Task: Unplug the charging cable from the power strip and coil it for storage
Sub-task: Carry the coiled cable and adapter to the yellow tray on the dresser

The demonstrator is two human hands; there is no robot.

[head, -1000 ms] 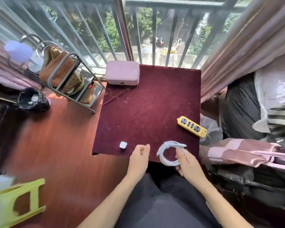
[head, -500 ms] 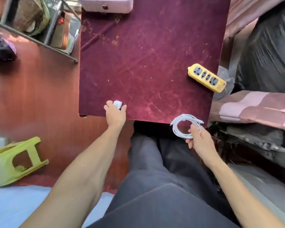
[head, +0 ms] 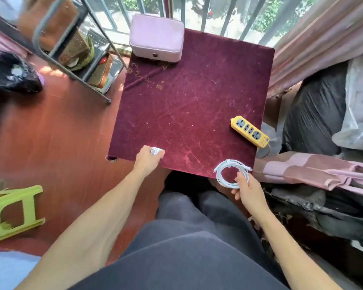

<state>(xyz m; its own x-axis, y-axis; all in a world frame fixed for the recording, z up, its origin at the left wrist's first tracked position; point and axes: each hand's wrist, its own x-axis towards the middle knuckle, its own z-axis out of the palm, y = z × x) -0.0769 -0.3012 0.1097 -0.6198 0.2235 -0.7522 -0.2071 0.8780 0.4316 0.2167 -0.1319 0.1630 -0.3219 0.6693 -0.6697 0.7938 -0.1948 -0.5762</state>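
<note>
Right hand (head: 248,190) pinched the coiled cable (head: 232,173) at the table's (head: 197,101) near edge, keeping its loops together; left hand (head: 148,161) closed around the white adapter (head: 156,151); power strip (head: 249,131) lay well apart, sockets empty.

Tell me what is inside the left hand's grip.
The left hand is closed on a small white charger plug at the table's near edge. Only its top shows; the fingers cover the rest, so its prongs cannot be seen.
</note>
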